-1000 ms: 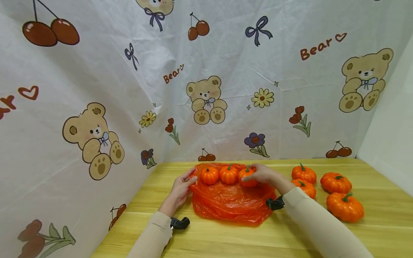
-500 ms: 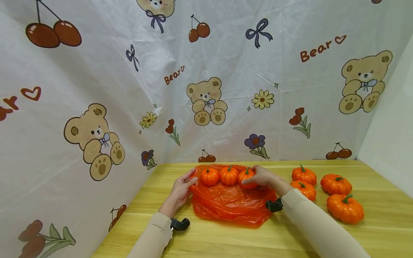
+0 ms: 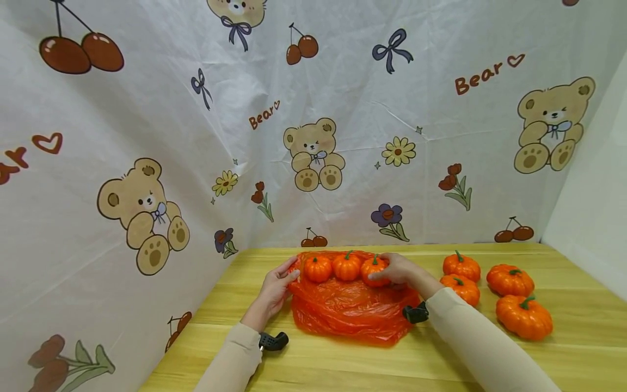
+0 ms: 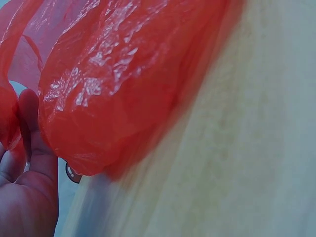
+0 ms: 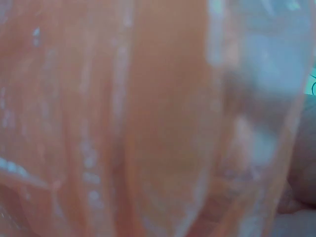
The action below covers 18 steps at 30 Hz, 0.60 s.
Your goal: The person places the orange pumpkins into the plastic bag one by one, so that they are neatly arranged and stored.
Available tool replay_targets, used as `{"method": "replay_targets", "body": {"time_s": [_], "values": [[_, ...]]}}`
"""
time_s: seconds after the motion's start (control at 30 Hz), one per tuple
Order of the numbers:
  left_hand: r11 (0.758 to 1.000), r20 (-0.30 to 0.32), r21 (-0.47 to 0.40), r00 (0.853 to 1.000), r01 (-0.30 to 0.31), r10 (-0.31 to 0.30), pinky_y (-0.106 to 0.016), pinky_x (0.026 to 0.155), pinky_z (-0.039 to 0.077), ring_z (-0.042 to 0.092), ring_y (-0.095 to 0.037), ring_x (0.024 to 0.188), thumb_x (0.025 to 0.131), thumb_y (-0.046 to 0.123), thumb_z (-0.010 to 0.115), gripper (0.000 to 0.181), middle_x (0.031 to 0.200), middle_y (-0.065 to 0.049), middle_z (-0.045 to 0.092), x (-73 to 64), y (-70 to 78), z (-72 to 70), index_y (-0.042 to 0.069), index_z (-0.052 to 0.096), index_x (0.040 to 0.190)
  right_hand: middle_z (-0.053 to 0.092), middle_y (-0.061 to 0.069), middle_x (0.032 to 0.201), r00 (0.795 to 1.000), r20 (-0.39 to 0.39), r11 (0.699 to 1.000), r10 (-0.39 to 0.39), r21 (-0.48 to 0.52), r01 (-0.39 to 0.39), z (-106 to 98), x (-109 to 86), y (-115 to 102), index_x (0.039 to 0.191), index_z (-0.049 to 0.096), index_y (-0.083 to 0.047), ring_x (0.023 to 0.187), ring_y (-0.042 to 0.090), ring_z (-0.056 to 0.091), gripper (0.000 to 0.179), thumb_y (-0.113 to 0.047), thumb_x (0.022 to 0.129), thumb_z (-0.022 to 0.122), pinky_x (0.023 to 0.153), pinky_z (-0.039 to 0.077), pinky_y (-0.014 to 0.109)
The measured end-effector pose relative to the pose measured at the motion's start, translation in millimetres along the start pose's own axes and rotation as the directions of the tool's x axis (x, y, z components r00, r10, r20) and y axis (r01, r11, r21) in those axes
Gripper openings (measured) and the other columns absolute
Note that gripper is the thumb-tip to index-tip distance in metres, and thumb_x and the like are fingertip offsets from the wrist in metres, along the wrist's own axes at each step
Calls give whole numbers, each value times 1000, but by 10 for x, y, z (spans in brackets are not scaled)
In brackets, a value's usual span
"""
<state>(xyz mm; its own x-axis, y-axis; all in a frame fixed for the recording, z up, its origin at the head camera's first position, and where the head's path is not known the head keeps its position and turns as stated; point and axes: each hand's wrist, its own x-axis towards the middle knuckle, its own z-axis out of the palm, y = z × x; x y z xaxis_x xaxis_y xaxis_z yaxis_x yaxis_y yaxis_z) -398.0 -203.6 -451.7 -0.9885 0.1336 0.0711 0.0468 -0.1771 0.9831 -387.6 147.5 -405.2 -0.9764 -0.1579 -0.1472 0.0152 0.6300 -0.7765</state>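
Note:
A red, thin plastic bag [image 3: 350,321] lies spread on the table with its mouth open toward the back. Three small orange toy pumpkins sit in a row in it: a left one [image 3: 317,269], a middle one [image 3: 346,267] and a right one [image 3: 373,268]. My right hand [image 3: 399,269] grips the right pumpkin from its right side, thumb in front. At the bag's left edge, my left hand [image 3: 274,286] pinches the plastic between thumb and fingers; the left wrist view shows this hand [image 4: 32,182] beside the crinkled bag [image 4: 113,108]. Blurred plastic [image 5: 168,118] fills most of the right wrist view.
To the right of the bag stand several more pumpkins, among them a far one [image 3: 461,267], a ribbed flat one [image 3: 510,280] and a larger near one [image 3: 524,317]. A bear-printed cloth [image 3: 352,207] hangs behind the wooden table [image 3: 333,370].
Hardly anything differs. The right hand and its pumpkin have shifted very slightly to the left, while the left hand stays on the bag's edge. The head view has tilted a little.

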Motion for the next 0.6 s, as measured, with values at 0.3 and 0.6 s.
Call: {"method": "replay_targets", "body": {"time_s": [0.3, 0.6], "values": [[1000, -6, -4, 1000, -2, 2, -25, 82, 62, 69, -17, 111, 100, 9, 66, 55, 153, -20, 52, -17, 8, 15, 16, 52, 153, 49, 27, 134, 1000, -24, 999, 20, 33, -19, -20, -48, -42, 156, 33, 1, 63, 17, 54, 87, -9, 86, 83, 61, 57, 28], [1000, -8, -3, 1000, -4, 4, -25, 82, 62, 69, -16, 110, 100, 8, 66, 55, 154, -17, 52, 1, 3, 1, 17, 53, 152, 53, 25, 131, 999, -5, 999, -48, 8, 48, -80, -87, -51, 153, 36, 4, 64, 19, 54, 81, -12, 87, 81, 64, 57, 31]]}}
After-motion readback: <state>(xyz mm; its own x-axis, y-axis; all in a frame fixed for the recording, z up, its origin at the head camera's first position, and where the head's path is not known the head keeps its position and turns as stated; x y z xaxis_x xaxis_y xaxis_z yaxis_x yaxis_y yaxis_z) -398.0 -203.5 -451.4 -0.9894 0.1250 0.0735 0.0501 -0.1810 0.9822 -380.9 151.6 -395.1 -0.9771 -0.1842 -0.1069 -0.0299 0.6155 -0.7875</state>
